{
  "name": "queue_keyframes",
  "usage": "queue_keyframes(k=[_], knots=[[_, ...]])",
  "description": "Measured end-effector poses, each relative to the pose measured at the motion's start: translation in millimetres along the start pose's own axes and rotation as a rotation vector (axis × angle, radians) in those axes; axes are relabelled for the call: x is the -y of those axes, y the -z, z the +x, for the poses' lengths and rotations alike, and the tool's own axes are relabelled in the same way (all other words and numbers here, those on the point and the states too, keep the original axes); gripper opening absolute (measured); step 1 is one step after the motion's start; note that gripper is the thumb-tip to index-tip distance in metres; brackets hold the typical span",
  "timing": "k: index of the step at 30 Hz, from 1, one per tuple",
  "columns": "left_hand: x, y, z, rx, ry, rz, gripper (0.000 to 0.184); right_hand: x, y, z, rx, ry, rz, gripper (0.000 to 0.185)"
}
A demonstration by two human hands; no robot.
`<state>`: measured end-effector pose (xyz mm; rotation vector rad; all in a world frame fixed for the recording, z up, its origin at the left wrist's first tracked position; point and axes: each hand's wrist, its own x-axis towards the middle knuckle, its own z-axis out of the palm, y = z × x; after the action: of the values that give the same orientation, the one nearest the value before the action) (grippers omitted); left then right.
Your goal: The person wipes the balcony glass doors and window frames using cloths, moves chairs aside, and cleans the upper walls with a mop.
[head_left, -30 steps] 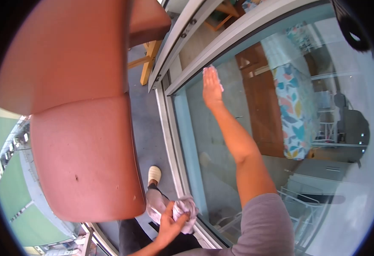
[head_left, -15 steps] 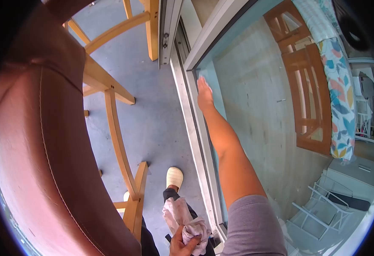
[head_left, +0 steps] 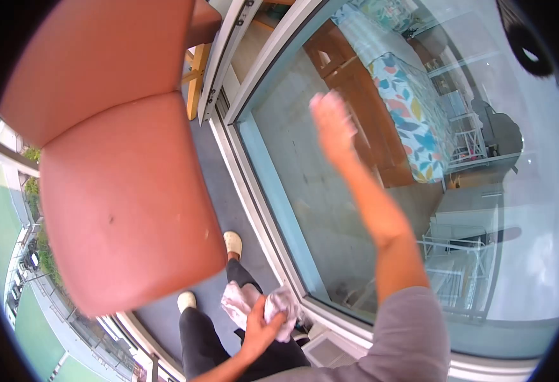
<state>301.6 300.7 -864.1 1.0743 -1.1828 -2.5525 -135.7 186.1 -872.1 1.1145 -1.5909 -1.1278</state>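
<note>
My left hand is low in front of my legs, its fingers closed round a crumpled, pale pinkish cloth that hangs out on both sides. My right hand reaches up and forward at the glass pane of a sliding door. It is smeared by motion. A pale edge shows along its fingers, apparently a thin white cloth pressed flat under the palm, mostly hidden by the hand.
A reddish-brown padded chair stands close on the left. The white door frame runs beside my feet. Through the glass appear a wooden bed frame, leaf-patterned bedding and white racks. A balcony railing lies at the far left.
My right hand has moved away from the frame's edge, further right across the glass. My view has turned, bringing the chair seat and railing into sight. My left hand keeps the cloth.
</note>
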Motion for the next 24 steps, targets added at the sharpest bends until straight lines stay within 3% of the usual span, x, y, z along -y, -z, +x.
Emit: queue_keyframes(k=[3, 5, 6, 8, 9, 11, 13, 14, 15, 17, 19, 22, 24], knots=[[-15, -6, -39, 0.106, -0.116, 0.000, 0.021, -232, 76, -7, -0.260, -0.271, 0.319, 0.066], [-24, -11, -56, 0.132, -0.112, -0.038, 0.021, -358, 85, -49, -0.389, -0.346, 0.181, 0.064], [-31, -12, -62, 0.144, -0.115, -0.005, 0.020, -413, 104, -70, -0.340, -0.359, 0.162, 0.064], [-39, -14, -70, 0.153, -0.107, -0.079, 0.020, -472, 129, -112, -0.161, -0.633, -0.079, 0.062], [-40, -12, -72, 0.159, -0.098, -0.076, 0.020, -469, 132, -124, -0.150, -0.630, -0.082, 0.062], [-33, -11, -70, 0.126, -0.081, -0.101, 0.019, -446, 123, -141, -0.251, -0.745, -0.318, 0.059], [-15, -7, -63, 0.092, -0.050, -0.108, 0.019, -381, 108, -133, -0.272, -0.587, -0.019, 0.059], [-4, -6, -56, 0.057, -0.034, -0.117, 0.020, -337, 118, -120, 0.113, -0.541, 0.033, 0.061], [6, -3, -51, 0.037, 0.006, -0.092, 0.021, -282, 95, -117, -0.046, -0.409, 0.084, 0.067], [18, -1, -42, 0.014, 0.077, -0.126, 0.021, -175, 85, -108, 0.107, -0.233, 0.267, 0.066], [39, 9, -31, -0.018, 0.149, -0.158, 0.024, -66, 59, -111, 0.251, -0.122, -0.020, 0.067], [63, 16, -18, -0.087, 0.195, -0.238, 0.027, 65, 26, -158, 0.273, 0.209, 0.117, 0.067], [80, 22, -12, -0.103, 0.195, -0.214, 0.031, 136, 8, -221, 0.269, 0.444, 0.017, 0.065]])
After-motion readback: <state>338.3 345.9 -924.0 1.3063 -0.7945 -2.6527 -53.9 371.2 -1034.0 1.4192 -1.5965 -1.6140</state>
